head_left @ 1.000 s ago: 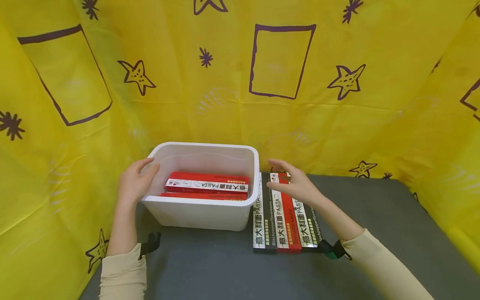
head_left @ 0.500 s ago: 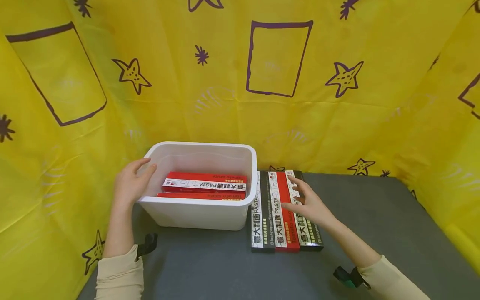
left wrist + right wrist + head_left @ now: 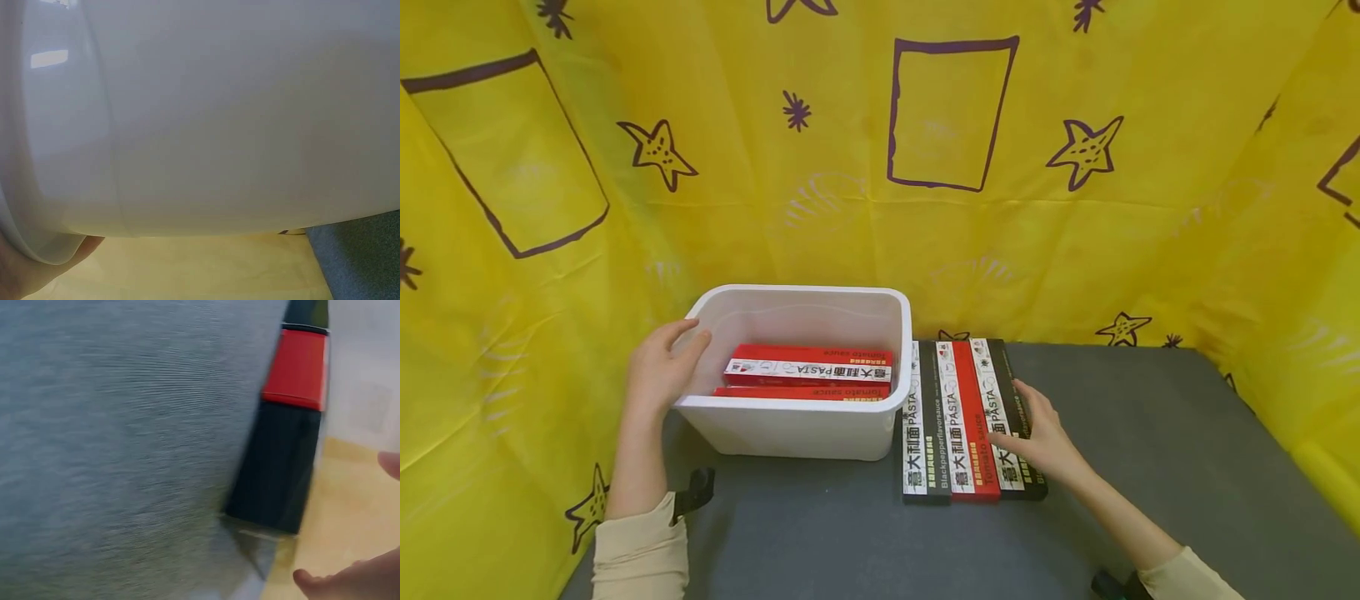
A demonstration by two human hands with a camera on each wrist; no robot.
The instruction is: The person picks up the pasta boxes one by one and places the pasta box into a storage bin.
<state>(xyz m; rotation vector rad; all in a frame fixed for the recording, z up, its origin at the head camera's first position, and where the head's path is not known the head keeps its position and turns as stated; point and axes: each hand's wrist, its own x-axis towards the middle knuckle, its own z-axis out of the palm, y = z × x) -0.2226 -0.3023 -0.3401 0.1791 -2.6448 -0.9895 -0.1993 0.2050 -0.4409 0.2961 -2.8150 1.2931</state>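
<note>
My left hand holds the left rim of a white plastic bin; in the left wrist view a bit of the hand shows under the rim. Inside the bin lie red tomato sauce pasta boxes, one behind the other. To its right, pasta boxes lie flat side by side: a black one, a red one and another black one. Over the rightmost box hovers my right hand, thumb and fingers apart. In the right wrist view, its fingers appear apart from the black box's end.
A dark grey table carries everything. Yellow cloth with drawn stars hangs behind and along both sides, close to the bin's back. The row of boxes lies right against the bin's right side.
My right hand has moved right and toward me, from beside the bin's right rim to above the rightmost black box. The left hand has stayed at the rim.
</note>
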